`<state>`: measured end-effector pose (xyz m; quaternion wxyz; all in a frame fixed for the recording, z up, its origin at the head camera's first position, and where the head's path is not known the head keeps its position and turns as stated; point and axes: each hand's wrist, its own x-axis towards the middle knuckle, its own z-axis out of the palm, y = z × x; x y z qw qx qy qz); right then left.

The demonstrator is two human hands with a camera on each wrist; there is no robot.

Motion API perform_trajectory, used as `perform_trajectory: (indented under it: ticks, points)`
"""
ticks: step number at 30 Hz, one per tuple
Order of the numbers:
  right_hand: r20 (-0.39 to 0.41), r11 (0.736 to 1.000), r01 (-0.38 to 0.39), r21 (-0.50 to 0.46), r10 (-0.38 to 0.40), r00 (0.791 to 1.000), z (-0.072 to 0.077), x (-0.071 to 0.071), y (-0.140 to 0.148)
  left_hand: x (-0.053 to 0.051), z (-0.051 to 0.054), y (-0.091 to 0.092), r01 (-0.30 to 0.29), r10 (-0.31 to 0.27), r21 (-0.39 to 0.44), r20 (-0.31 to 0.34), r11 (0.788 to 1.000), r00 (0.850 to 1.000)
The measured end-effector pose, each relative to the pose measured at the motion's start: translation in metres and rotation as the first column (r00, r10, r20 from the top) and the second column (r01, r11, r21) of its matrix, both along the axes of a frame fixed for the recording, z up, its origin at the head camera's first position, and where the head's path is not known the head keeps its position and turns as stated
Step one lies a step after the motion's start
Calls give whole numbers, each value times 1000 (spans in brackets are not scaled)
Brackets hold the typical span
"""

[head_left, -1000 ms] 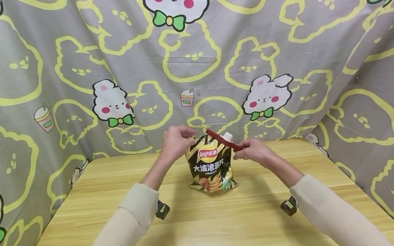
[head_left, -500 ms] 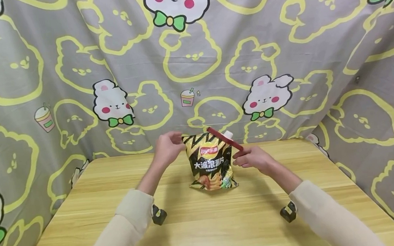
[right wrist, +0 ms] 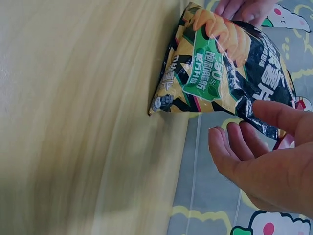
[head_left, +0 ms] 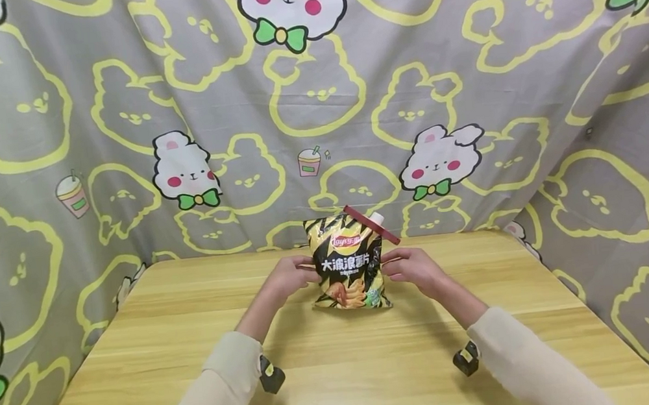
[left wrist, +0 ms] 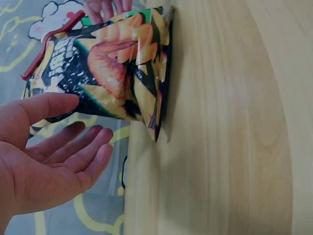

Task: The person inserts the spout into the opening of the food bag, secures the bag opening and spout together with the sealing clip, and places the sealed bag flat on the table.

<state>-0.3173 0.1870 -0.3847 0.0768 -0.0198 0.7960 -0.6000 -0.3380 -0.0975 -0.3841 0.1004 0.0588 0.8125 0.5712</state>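
Note:
A black and yellow bag of potato chips [head_left: 345, 266] stands upright towards the back of the wooden table. Across its top right corner runs a dark red bag clip [head_left: 364, 220], sloping down to the right, with a white end piece [head_left: 377, 217] beside it. At the bag's left side is my left hand [head_left: 292, 277], its thumb over the front edge and its fingers loosely extended. My right hand [head_left: 417, 265] mirrors it at the right side, just below the clip's lower end. Both wrist views show relaxed fingers; whether they press the bag I cannot tell.
The wooden table [head_left: 352, 369] has its back edge close behind the bag. A grey curtain [head_left: 221, 108] with cartoon prints hangs around the back and sides. A small black device [head_left: 272, 374] sits at my left wrist, another black device [head_left: 466, 358] at my right.
My right hand has let go of the clip's lower end and dropped to the bag's right side. My left hand has come down from the top left corner to the left side.

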Motion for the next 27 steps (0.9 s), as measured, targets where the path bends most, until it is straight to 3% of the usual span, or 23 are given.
perform_trajectory:
  ticks: [7,18,27]
  points:
    - [-51,998,66,8,-66,997,-8,2,-8,2,-8,8,-16,16,30,-24,999,1000]
    - [-100,990,129,54,-124,987,-21,5,-16,10,-18,7,-65,61,-58,-70,996,996]
    - [-131,982,167,87,-155,979,-20,8,-19,13,-17,9,-89,85,-46,-85,995,993]
